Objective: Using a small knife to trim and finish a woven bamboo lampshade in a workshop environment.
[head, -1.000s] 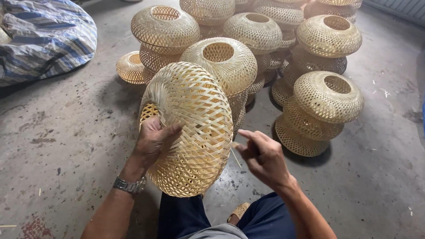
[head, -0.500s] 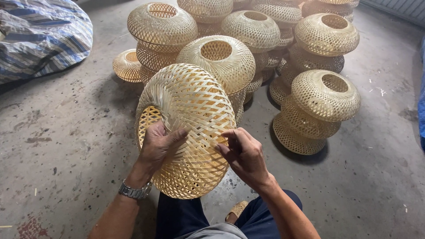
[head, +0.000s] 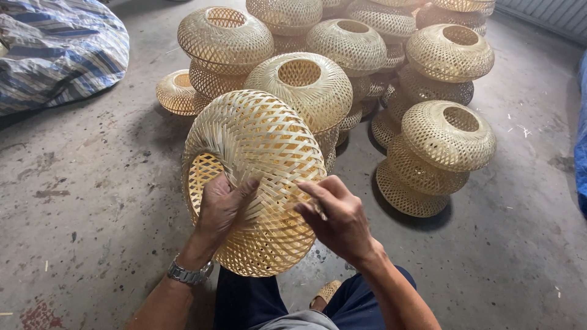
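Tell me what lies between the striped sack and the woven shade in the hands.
In the head view, only bare stained concrete floor separates the striped sack from the woven shade.

Both forearms are bare, with no sleeve reaching into view on either side. The left hand (head: 223,205) is bare as well, with no glove and no ring that can be made out; just below it, a metal wristwatch (head: 189,273) with a silver-coloured link bracelet circles the wrist. The right hand (head: 339,217) is likewise ungloved, and its wrist carries nothing. Lower down, the legs are covered by dark navy trousers (head: 251,302), and a strip of grey cloth, probably a shirt hem, shows at the bottom edge. One foot wears a tan sandal (head: 326,293) with a woven-looking strap.
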